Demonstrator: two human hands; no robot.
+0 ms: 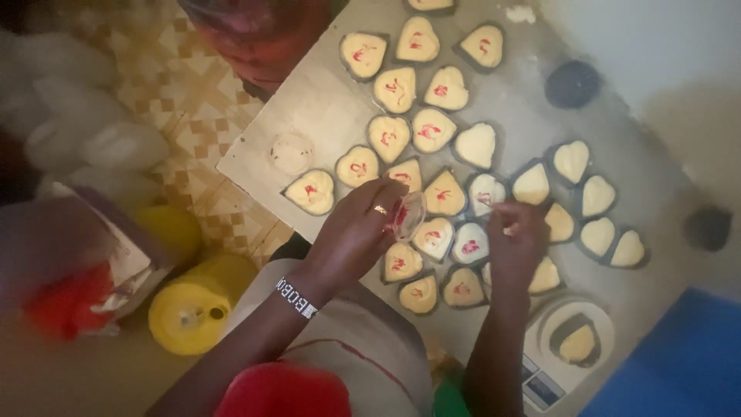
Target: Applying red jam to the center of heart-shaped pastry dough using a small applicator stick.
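My left hand (356,232) holds a small clear glass cup (408,217) with red colouring in it, tilted over the board. My right hand (515,241) is pinched on a thin stick, too small to see well, over a heart-shaped mould (485,192) of pale batter. Several heart-shaped moulds (394,89) filled with cream batter lie on a pale board (309,108); those on the left carry red swirls, those on the right, such as one mould (572,161), are plain.
A white kitchen scale (575,344) with one filled mould stands at the lower right. Yellow plastic containers (189,313) sit on the patterned floor at left, beside a box and a red item (65,309). Dark round objects (573,83) lie at the right.
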